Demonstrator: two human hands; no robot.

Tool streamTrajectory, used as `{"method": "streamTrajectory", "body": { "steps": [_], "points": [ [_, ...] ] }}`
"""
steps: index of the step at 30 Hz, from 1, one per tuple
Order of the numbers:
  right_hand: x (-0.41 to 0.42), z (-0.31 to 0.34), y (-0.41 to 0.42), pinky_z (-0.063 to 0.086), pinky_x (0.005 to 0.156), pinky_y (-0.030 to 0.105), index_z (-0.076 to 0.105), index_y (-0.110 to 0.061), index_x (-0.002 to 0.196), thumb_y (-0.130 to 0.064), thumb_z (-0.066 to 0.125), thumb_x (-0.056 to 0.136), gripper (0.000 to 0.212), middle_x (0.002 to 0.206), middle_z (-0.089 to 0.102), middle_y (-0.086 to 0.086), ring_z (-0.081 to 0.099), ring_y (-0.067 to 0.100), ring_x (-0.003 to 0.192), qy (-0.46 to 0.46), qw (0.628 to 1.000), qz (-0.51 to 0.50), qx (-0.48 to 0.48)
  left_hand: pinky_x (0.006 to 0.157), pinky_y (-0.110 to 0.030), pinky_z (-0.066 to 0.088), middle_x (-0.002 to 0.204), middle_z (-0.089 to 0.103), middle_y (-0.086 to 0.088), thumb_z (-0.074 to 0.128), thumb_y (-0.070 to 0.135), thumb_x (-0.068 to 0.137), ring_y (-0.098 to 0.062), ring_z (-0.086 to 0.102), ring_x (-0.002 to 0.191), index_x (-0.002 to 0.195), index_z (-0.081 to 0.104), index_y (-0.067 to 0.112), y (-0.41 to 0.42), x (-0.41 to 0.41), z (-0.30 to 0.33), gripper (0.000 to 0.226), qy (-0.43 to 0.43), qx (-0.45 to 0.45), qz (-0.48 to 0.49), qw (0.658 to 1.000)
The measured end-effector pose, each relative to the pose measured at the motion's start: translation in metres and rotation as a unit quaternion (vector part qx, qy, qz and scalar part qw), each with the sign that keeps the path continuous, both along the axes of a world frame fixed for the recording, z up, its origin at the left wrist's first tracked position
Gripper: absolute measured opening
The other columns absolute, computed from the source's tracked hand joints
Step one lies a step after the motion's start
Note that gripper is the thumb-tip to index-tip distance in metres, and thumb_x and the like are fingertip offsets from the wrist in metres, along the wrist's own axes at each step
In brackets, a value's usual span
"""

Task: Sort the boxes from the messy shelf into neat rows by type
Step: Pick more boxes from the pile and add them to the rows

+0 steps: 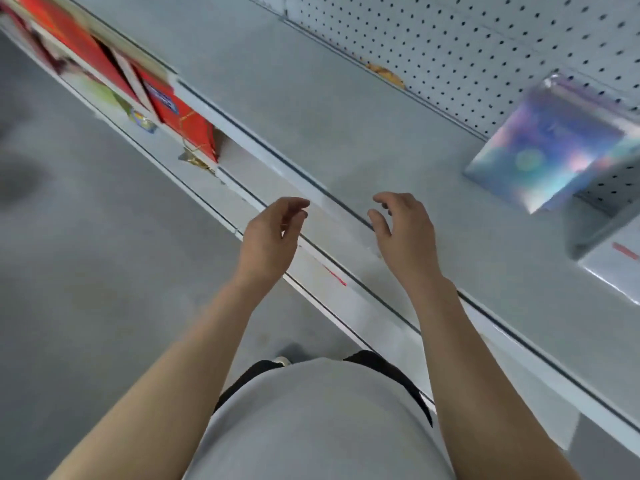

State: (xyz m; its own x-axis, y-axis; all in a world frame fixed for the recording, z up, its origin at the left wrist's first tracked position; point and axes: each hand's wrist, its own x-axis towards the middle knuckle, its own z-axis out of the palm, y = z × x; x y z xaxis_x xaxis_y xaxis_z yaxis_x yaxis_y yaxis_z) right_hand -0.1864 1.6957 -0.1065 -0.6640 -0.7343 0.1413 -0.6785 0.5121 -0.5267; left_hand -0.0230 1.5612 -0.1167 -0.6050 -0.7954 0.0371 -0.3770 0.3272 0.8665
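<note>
Hovering empty fingers [294, 206], iridescent box [550, 150] well apart, right

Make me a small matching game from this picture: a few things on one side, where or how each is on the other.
Things:
1. iridescent box
2. red boxes
3. left hand
4. pegboard

Descriptions:
A. empty, over the shelf's front edge
B. lower shelf, far left
C. behind the upper shelf
D. upper shelf, right

Pairs: 1-D, 2-B, 3-A, 4-C
</note>
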Motion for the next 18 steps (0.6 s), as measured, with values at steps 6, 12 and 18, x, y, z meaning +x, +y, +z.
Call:
{"method": "streamTrajectory", "body": {
  "steps": [6, 12, 18],
  "points": [
    [0.037, -0.002, -0.113, 0.042, 0.087, 0.037, 0.063, -0.009, 0.122, -0.025, 0.056, 0.099, 0.029, 0.115, 0.064, 0.012, 0.056, 0.030, 0.102, -0.003, 0.999, 0.052, 0.011, 0.075, -0.002, 0.040, 0.099, 0.070, 0.016, 0.054, 0.019, 0.097, 0.004, 0.064, 0.092, 0.111, 0.065, 0.031, -0.095, 0.059, -0.002, 0.021, -0.012, 0.009, 0.059, 0.998],
    [0.039, -0.003, -0.220, 0.039, 0.086, 0.029, 0.062, -0.012, 0.123, -0.027, 0.054, 0.100, 0.029, 0.115, 0.064, 0.007, 0.055, 0.026, 0.104, 0.008, 0.995, 0.101, 0.020, 0.075, -0.001, 0.041, 0.097, 0.069, 0.021, 0.055, 0.018, 0.097, 0.007, 0.064, 0.092, 0.106, 0.062, 0.038, -0.185, 0.069, -0.007, 0.023, -0.006, 0.026, 0.094, 0.995],
    [0.021, -0.001, -0.347, 0.042, 0.095, 0.040, 0.060, -0.014, 0.127, -0.028, 0.051, 0.101, 0.031, 0.121, 0.063, 0.006, 0.055, 0.026, 0.110, 0.015, 0.992, 0.126, 0.029, 0.084, -0.019, 0.050, 0.100, 0.070, 0.017, 0.054, 0.018, 0.096, 0.000, 0.065, 0.095, 0.106, 0.064, 0.036, -0.303, 0.055, -0.005, 0.024, -0.018, 0.021, 0.134, 0.991]
  ]
}}
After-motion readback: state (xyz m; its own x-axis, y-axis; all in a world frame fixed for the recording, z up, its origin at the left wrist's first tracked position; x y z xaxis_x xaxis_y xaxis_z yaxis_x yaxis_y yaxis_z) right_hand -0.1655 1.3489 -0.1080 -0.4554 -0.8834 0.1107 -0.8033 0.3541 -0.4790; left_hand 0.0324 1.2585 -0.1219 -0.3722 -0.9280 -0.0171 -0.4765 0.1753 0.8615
